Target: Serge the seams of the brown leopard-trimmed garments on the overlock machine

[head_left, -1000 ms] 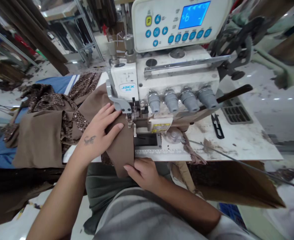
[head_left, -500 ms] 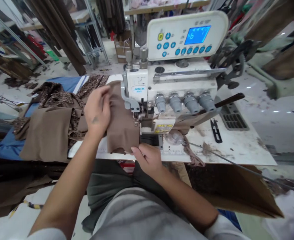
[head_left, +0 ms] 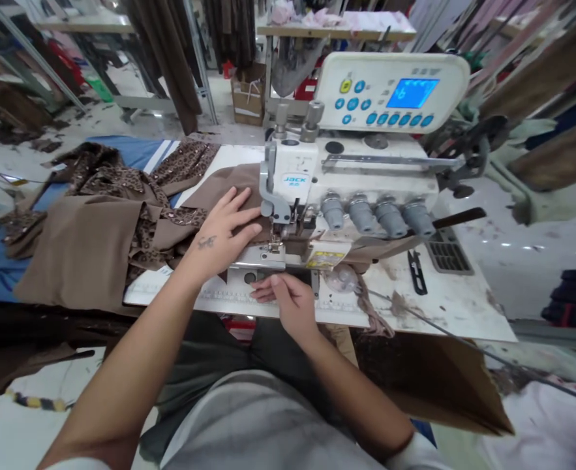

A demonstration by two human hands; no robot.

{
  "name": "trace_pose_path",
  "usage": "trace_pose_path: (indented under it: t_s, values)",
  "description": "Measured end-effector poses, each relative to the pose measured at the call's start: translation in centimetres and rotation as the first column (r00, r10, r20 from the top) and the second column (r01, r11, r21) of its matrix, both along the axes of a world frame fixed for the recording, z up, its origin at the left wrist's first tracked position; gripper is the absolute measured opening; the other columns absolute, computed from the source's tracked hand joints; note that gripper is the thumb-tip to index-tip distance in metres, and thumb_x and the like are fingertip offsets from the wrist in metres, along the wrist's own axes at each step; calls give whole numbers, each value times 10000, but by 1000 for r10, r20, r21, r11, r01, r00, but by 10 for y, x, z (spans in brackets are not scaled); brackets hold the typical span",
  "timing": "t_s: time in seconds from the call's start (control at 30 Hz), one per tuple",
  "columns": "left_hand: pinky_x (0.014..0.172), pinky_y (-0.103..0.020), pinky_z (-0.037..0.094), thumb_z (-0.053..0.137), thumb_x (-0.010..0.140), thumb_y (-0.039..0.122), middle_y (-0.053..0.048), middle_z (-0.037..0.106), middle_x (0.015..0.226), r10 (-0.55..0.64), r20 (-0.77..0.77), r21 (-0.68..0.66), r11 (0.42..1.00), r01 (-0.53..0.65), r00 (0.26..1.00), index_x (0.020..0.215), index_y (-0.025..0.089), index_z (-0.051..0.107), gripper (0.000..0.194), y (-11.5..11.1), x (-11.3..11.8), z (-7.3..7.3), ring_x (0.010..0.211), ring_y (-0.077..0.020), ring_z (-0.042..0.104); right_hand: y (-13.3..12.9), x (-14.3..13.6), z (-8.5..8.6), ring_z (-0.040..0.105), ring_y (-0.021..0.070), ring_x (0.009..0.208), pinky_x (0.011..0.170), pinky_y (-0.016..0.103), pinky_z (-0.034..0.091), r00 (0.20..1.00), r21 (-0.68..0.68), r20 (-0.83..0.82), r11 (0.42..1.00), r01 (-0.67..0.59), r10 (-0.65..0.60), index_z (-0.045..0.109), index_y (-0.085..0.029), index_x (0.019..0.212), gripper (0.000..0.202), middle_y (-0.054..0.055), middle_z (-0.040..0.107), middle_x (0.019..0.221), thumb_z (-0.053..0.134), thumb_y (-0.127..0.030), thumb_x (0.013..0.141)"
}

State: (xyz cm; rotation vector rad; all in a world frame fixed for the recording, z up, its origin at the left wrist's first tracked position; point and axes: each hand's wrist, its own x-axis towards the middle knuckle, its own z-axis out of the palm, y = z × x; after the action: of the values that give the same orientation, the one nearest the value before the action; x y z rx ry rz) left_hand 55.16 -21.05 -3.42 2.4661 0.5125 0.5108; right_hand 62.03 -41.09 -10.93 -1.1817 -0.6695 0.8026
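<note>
A white overlock sewing machine (head_left: 297, 156) stands on the white table, its control panel (head_left: 395, 91) lit blue. Brown fabric (head_left: 233, 179) lies left of the needle area, its edge reaching under the presser foot (head_left: 276, 245). My left hand (head_left: 226, 238) rests flat on this fabric, fingers spread towards the machine. In front of the presser foot, my right hand (head_left: 290, 300) hovers over the table edge, off the fabric; its fingers are partly stretched out, and nothing shows in them.
Brown and leopard-print garment pieces (head_left: 87, 241) lie over blue cloth at the left. Black thread snips (head_left: 417, 273) lie right of the machine. A thin rod (head_left: 429, 320) slants across the right front, above a cardboard box (head_left: 444, 385).
The brown fabric has moved away from me, past the presser foot. My right hand has let go of its near edge. My left hand has flattened and shifted right, closer to the needle.
</note>
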Motion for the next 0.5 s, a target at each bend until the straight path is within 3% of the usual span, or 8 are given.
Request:
trace_pose_path:
  t_s: [0.1, 0.23, 0.3, 0.37, 0.43, 0.47, 0.5]
  values:
    - [1321, -527, 207, 572, 1006, 464, 12, 321, 1720, 73, 44, -128, 990, -67, 996, 1367, 332, 703, 405, 24, 4, -4, 1604, -314, 255, 0, 1, -7, 791, 205, 696, 648, 304, 666, 998, -66, -59, 998, -10, 6, 768, -186, 886, 428, 84, 820, 892, 671, -592, 981]
    - [1283, -498, 301, 515, 1033, 485, -4, 559, 1565, 197, 14, -198, 962, -191, 980, 1464, 386, 609, 452, 37, 0, -7, 1462, -279, 500, 3, 2, -10, 767, 194, 667, 648, 307, 653, 999, -82, -46, 996, -28, 24, 775, -183, 895, 452, 75, 802, 808, 658, -611, 981]
    - [1272, -475, 325, 495, 1040, 505, -7, 605, 1519, 251, 51, -217, 948, -235, 967, 1481, 366, 591, 472, 20, -9, -12, 1432, -264, 532, 3, 2, -9, 760, 192, 675, 662, 306, 643, 999, -82, -17, 996, -39, 38, 776, -182, 905, 446, 69, 786, 776, 628, -591, 1008]
    - [1231, -448, 395, 485, 1038, 507, -39, 645, 1466, 385, 184, -256, 907, -334, 904, 1416, 303, 641, 456, -18, -27, -25, 1388, -259, 571, 3, 3, -8, 766, 200, 749, 712, 318, 635, 998, -64, 37, 996, -54, 56, 775, -188, 971, 426, 80, 796, 872, 622, -584, 1014]
    - [1117, -451, 518, 478, 1028, 514, -75, 725, 1288, 546, 291, -270, 835, -480, 786, 1299, 276, 680, 414, -61, -59, -42, 1252, -271, 656, 0, 6, -7, 757, 228, 860, 792, 350, 621, 978, -37, 155, 990, -135, 139, 774, -198, 1044, 433, 92, 790, 993, 684, -614, 961]
    - [1045, -464, 566, 532, 992, 541, -77, 741, 1215, 603, 272, -240, 797, -554, 750, 1301, 305, 669, 413, -78, -81, -50, 1194, -288, 680, -1, 7, -8, 742, 245, 894, 825, 368, 611, 959, -28, 222, 985, -171, 173, 778, -201, 1034, 450, 92, 783, 1003, 711, -633, 930]
    - [945, -454, 614, 566, 966, 558, -57, 759, 1125, 587, 182, -189, 808, -558, 789, 1301, 358, 665, 403, -90, -106, -57, 1111, -289, 711, -3, 8, -9, 726, 258, 909, 845, 383, 599, 949, -23, 267, 985, -169, 169, 783, -200, 1002, 464, 90, 775, 988, 723, -651, 909]
